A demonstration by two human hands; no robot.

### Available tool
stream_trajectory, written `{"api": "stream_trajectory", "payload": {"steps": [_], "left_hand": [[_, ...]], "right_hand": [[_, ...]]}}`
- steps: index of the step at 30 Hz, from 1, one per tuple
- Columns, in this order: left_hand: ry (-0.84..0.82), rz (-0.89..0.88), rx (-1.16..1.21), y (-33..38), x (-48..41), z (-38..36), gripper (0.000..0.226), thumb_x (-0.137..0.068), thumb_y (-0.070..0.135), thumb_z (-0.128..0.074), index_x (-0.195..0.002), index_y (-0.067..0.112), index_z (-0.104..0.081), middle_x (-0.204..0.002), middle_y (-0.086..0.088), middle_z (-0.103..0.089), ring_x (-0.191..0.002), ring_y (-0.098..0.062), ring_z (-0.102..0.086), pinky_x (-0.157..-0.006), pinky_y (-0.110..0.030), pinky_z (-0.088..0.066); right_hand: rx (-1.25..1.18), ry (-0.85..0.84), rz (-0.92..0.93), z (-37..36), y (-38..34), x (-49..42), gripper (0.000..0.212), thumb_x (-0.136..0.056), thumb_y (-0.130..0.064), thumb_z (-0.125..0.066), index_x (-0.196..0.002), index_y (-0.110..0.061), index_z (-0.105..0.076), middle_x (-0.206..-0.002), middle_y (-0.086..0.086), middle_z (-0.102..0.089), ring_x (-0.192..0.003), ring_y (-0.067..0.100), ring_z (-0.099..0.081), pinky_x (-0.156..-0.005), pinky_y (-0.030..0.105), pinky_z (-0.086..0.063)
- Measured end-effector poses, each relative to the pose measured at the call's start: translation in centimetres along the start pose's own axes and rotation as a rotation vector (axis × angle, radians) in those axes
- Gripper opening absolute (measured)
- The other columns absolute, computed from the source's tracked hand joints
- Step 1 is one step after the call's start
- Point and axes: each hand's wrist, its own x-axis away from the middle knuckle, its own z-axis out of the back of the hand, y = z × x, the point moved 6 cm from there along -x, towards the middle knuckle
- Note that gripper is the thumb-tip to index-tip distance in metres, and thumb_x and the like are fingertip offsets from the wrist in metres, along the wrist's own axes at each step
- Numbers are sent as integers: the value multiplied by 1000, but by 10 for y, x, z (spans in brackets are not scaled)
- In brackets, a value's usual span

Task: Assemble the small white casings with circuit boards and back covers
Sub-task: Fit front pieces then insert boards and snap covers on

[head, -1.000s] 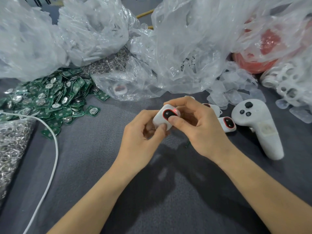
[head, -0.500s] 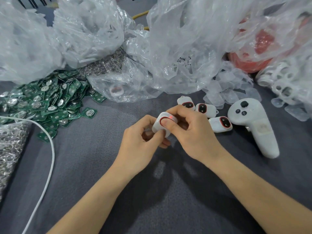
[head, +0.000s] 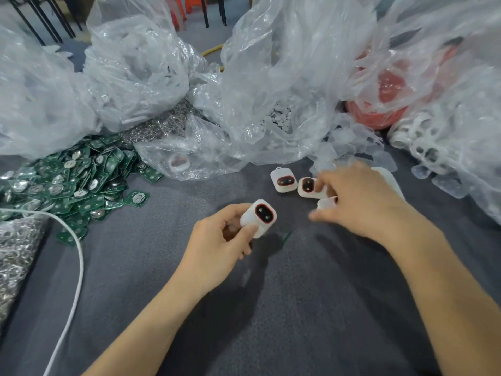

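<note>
Dark grey felt tabletop point(head: 135, 280), crowded at the back with crumpled clear plastic bags point(head: 284, 77) and a heap of small green circuit boards point(head: 67, 180). The left hand point(head: 217, 248) pinches a small white casing with a red-rimmed dark face point(head: 260, 217) just above the felt. The blurred right hand point(head: 357, 204), fingers spread, hovers over similar white casings point(head: 284, 181) lying nearby.

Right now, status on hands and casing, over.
Left hand grips white casing, dark face up. Right hand, fingers spread, blurred, above loose casings on the grey cloth. Small green scrap lies between hands.
</note>
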Motion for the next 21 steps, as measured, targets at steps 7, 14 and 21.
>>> {"api": "stream_trajectory", "payload": {"steps": [7, 14, 21], "left_hand": [[172, -96, -392, 8, -1, 13, 16, -83, 47, -63, -94, 37, -68, -53, 10, -49, -52, -3, -46, -55, -22, -34], [-34, -374, -734, 23, 3, -24, 47, -85, 39, -66, -129, 30, -55, -107, 5, -51, -95, -12, -47, -85, -26, -43], [-94, 276, 977, 1, -20, -26, 44, -93, 2, -38, -135, 7, -51, -101, -13, -64, -76, -14, -59, -72, -24, -50]], "right_hand": [[201, -15, 56, -14, -7, 12, 45, -88, -28, -60, -130, -33, -43, -125, -3, -51, -123, 21, -34, -95, 38, -29], [-1669, -403, 265, -22, -28, 12, 43, -86, -11, -63, -128, -21, -59, -98, 9, -65, -83, 18, -68, -75, 24, -54], [-2308, -862, 617, -18, -53, 22, 52, -88, -9, -63, -138, -12, -48, -118, 23, -60, -96, 25, -66, -92, 28, -52]]}}
